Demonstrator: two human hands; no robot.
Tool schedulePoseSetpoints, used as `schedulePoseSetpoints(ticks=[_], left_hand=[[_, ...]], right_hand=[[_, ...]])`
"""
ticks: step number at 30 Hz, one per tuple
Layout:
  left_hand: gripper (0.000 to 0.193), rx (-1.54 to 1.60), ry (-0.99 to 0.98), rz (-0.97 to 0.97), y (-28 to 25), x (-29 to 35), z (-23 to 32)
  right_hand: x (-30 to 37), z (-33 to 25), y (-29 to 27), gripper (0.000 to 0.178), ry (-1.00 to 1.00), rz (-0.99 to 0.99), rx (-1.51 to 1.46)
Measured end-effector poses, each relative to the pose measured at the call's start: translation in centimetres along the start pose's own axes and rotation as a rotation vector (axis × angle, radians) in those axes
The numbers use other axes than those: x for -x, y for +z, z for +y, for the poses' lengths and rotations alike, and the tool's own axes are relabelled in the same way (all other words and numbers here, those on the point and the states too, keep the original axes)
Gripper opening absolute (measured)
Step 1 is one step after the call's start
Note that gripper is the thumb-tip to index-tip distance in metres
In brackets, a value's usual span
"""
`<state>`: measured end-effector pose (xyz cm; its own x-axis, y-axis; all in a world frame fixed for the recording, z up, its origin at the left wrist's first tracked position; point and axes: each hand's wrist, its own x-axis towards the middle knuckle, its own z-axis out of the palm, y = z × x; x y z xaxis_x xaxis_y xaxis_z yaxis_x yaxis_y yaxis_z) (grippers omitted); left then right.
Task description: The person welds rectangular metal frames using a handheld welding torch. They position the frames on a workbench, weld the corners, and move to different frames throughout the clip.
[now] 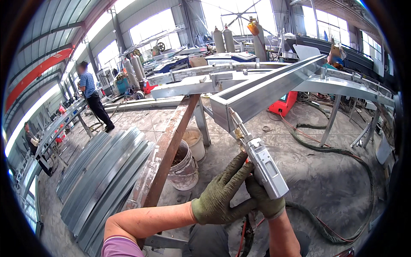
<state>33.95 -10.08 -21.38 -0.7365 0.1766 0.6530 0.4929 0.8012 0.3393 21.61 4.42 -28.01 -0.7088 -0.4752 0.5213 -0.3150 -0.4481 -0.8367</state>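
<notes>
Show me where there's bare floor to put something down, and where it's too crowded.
Bare floor shows right of the silver handheld tool, bordered by the dark looping hose. Another patch lies between the far ends of the metal strips and the brown beam. Crowded: left of the beam, where the strips lie, and just right of it, around two buckets.

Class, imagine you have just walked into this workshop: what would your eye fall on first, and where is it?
First, the silver handheld welding gun just right of centre, held in the gloved right hand with its tip at the near end of a long, box-like metal frame; the gloved left hand is close beside it. Next, the bright red overhead beam at upper left and the grey metal strips at lower left.
</notes>
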Motion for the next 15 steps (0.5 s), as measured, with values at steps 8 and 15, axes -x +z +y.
schedulePoseSetpoints(ticks=[8,15], left_hand=[[0.099,-0.004,-0.006,0.007,0.02,0.36,-0.25],[0.100,0.021,-0.020,0.007,-0.02,0.49,-0.25]], right_hand=[[-0.34,-0.68,-0.21,0.018,-0.073,-0.039,0.201],[-0.18,-0.65,0.06,0.019,-0.042,-0.024,0.218]])
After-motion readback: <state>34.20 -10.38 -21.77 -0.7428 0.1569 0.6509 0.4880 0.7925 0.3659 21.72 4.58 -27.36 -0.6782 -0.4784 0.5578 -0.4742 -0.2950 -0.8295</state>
